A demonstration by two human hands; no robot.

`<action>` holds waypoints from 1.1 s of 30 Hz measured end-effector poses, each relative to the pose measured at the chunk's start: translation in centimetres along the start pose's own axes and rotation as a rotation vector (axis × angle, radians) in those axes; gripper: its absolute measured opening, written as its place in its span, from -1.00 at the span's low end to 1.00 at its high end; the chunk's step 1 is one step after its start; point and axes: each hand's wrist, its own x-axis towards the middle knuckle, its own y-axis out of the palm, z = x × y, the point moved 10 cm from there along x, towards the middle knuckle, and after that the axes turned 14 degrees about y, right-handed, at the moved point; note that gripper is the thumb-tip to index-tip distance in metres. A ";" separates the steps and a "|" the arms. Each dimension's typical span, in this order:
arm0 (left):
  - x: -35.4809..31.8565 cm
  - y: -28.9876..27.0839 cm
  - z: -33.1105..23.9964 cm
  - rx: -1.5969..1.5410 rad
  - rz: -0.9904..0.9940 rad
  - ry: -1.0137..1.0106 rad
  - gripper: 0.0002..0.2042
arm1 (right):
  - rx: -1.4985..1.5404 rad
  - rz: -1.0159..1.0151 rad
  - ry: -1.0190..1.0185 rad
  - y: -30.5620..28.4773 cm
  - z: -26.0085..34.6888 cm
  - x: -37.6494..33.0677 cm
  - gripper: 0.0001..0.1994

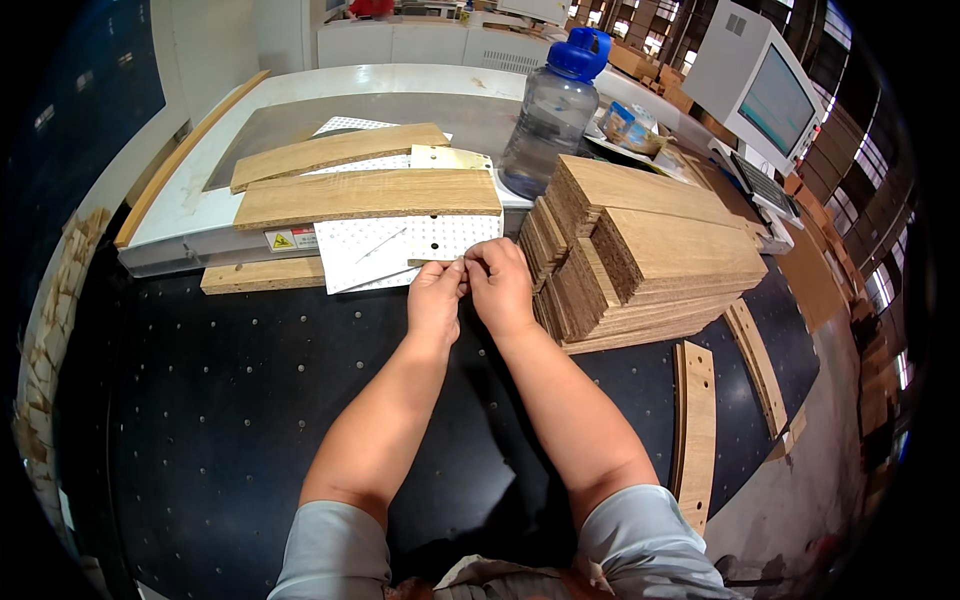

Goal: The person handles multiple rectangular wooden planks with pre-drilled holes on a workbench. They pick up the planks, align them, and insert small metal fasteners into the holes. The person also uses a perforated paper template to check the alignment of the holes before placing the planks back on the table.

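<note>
My left hand (436,300) and my right hand (502,287) meet over the near edge of white dotted sheets (365,250). Both are closed, thumbs and fingertips pinched together and almost touching. Whatever lies between the fingertips is too small to make out. A wood-grain board (370,198) rests across the sheets just beyond my hands, and a second board (335,155) lies behind it. Close to my right hand stands a stack of wood-grain boards (680,250) with rough chipboard ends.
A clear water bottle with a blue lid (553,120) stands behind the stack. Two drilled strips (697,430) (757,365) lie to the right on the black studded tabletop (240,420). A monitor (775,95) and keyboard (757,178) are at the far right. Another board (265,275) lies left of the sheets.
</note>
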 end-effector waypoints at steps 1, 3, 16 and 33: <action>-0.1 0.1 -0.1 -0.004 -0.001 0.002 -0.92 | 0.007 -0.001 -0.002 0.0 -0.1 0.0 -0.90; -0.2 0.3 -0.2 -0.002 -0.002 0.004 -0.92 | 0.024 0.012 0.044 0.0 -0.6 0.0 -0.90; 0.0 -0.2 0.3 0.019 -0.005 0.015 -0.93 | 0.015 0.038 0.097 0.3 -1.3 0.0 -0.91; -4.1 0.2 0.8 0.070 0.040 -0.208 -0.81 | 1.109 0.369 0.768 -1.2 -2.4 -4.5 -0.92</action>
